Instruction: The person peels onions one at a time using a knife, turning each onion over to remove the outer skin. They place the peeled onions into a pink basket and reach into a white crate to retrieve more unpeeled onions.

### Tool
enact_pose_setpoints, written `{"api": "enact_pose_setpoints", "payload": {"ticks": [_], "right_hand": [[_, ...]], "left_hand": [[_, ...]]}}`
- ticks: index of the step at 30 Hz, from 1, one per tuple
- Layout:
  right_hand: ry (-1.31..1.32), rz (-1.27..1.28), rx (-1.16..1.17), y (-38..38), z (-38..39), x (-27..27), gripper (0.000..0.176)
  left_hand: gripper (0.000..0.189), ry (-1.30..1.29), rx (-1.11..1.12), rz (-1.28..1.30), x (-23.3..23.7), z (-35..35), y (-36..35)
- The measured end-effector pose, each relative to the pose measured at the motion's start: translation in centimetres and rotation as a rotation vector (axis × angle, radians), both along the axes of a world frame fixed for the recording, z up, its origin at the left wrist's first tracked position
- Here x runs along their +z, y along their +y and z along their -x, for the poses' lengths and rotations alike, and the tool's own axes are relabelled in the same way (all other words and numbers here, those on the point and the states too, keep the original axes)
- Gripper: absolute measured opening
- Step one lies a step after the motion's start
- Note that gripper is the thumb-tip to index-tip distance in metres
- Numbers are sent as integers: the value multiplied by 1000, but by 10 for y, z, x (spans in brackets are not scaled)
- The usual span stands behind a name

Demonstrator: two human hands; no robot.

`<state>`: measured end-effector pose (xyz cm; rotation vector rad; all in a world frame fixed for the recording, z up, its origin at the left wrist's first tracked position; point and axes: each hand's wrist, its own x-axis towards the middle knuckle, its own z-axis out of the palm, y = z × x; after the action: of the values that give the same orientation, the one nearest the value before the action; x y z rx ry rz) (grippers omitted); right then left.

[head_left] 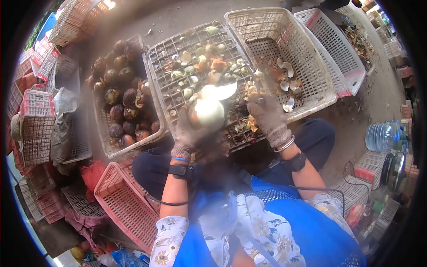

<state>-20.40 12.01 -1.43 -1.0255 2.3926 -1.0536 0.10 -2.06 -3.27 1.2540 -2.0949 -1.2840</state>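
— Over your lap, what sits in your left hand [189, 133]?

— You have a peeled white fruit [208, 113] there, round and pale, held up in front of the grid crate [169, 58]. Your gloved left fingers [184, 122] curl around its lower side and pinch it firmly.

— And your right hand [267, 118]?

— It is gloved too, just to the right of the fruit. Your right fingers [260, 109] are folded into a fist, and a pale blade [222, 91] runs from that fist across the top of the fruit. The picture is too blurred to show the handle.

— What lies around you?

— The grid crate carries peel scraps and pale bits. Left of it you have a crate of dark fruits [120, 98], still in their skins. To the right stands a white basket [267, 26] with a few pale pieces in its near corner, and a second white basket [338, 53] is just beyond it. A pink basket [126, 204] lies beside your left knee on the floor, and a water bottle [381, 135] stands well apart on your right.
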Motion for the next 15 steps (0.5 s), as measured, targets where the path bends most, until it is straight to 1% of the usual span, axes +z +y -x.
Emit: {"api": "enact_pose_setpoints", "payload": {"ticks": [1,2,3,4,5,6,7,8,9,10,11,12,13,14,15], "right_hand": [[-2,0,-7,-4,-4,4,53],[-139,37,17,-10,-6,8,47],[-273,76,44,-16,-8,10,42],[-212,164,87,-20,-11,11,46],[-212,168,82,-22,-14,22,46],[-280,48,105,-24,-17,44,51],[-347,-72,128,-25,-18,55,57],[-372,30,82,-25,-19,45,53],[-375,29,82,-23,-19,38,53],[-513,31,53,-20,-20,32,49],[-648,35,21,-18,-21,29,46],[-653,35,15,-14,-22,16,46],[-757,228,-19,-9,-23,-8,45],[-857,425,-53,-8,-24,-29,43],[-862,429,-54,-9,-25,-47,43]], "left_hand": [[78,-22,-26,147,-4,-1,2],[85,-25,-133,253,2,2,3],[85,-24,-137,257,-2,3,3],[89,33,-179,177,-13,2,5],[94,89,-222,97,-20,0,6],[98,130,-317,116,-20,1,10],[98,129,-322,121,-18,-1,11],[97,146,-311,114,-14,-2,12],[95,162,-297,105,-12,-4,15],[94,208,-245,-32,-14,-5,19],[94,203,-250,-33,-15,-6,19],[94,139,-306,54,-16,-7,18],[94,76,-361,142,-16,-8,17],[94,69,-363,144,-15,-8,17],[91,44,-396,209,-14,-9,18]]}}
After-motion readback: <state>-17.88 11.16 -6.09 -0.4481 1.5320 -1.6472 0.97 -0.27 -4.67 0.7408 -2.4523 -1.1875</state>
